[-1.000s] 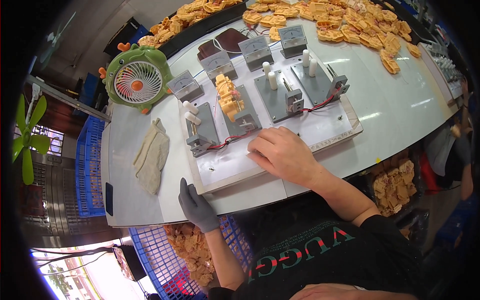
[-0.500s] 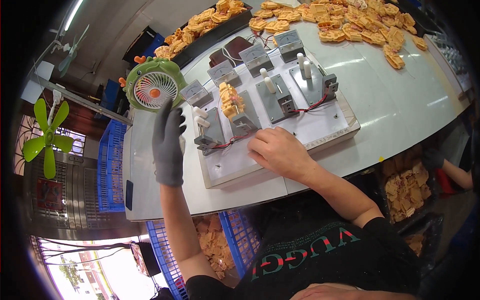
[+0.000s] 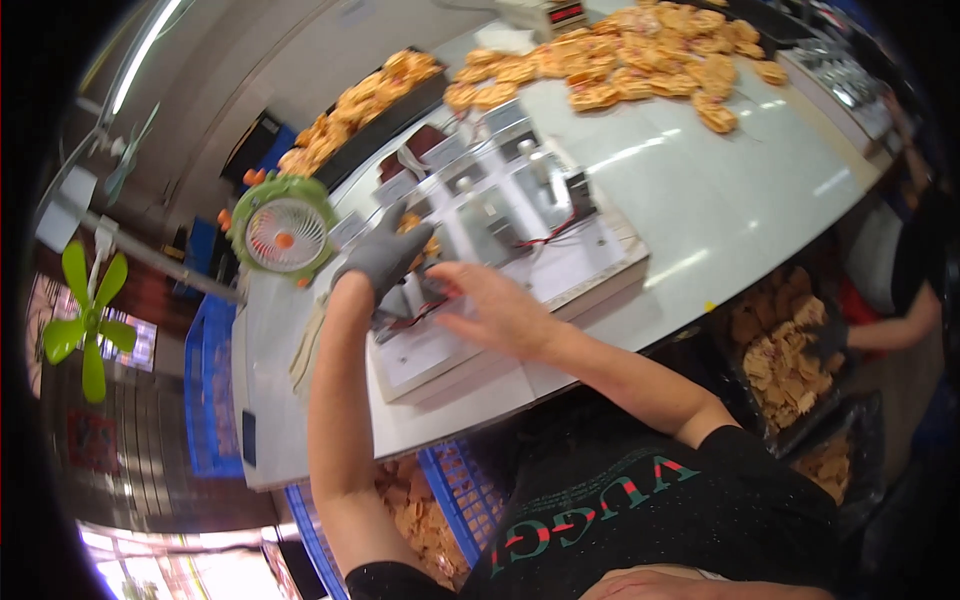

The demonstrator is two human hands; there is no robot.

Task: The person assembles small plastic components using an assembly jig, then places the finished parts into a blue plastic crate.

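My left hand (image 3: 382, 256), in a grey glove, reaches over the test board (image 3: 575, 285) and its fingers are round a yellow plastic part (image 3: 432, 246) in one of the grey fixtures. The glove covers much of that part, and blur softens the edges. My bare right hand (image 3: 492, 312) is just in front of the same fixture, thumb and fingers apart, with nothing seen in it. To the right stand more grey fixtures (image 3: 490, 228) with white pegs and red and black wires. A row of panel meters (image 3: 505, 118) lines the board's back.
A green fan (image 3: 285, 235) stands left of the board. Yellow parts (image 3: 640, 60) lie heaped at the back, and more fill a black tray (image 3: 395, 105). Blue crates (image 3: 215, 390) are at the left and below the table edge. A co-worker's gloved hand (image 3: 828, 340) touches parts at the right.
My left hand has come down from beside the fan onto the yellow plastic part. My right hand's fingers have spread from a curled pose. The whole view has shifted.
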